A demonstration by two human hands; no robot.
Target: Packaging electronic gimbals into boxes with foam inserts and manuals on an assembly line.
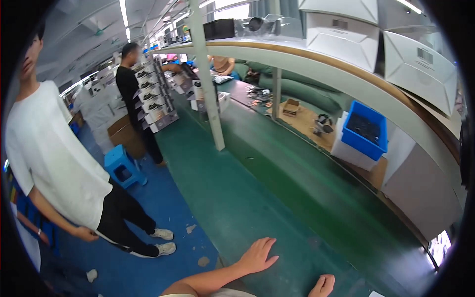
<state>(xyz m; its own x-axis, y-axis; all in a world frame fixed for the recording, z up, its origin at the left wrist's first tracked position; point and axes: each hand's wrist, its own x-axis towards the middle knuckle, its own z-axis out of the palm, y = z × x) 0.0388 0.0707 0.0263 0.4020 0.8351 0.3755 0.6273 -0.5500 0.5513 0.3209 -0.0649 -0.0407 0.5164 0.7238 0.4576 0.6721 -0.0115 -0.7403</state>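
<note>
My left hand (258,255) rests on the near part of the green workbench (198,173), palm down. Its fingers lie stretched out with the thumb apart, and nothing is in it. Farther right, at the lower edge, my right hand (322,286) is loosely curled over the same green surface. I see no object in it, though its lower part is cut off by the picture's edge. A darker green belt-like strip (292,190) runs lengthwise beyond both hands.
A blue bin (365,129) of dark parts stands on a white box at right, under a shelf (277,53) carrying white cartons (341,39). A post (210,94) rises from the bench. At left are a person in white (59,143) and a blue stool (122,166).
</note>
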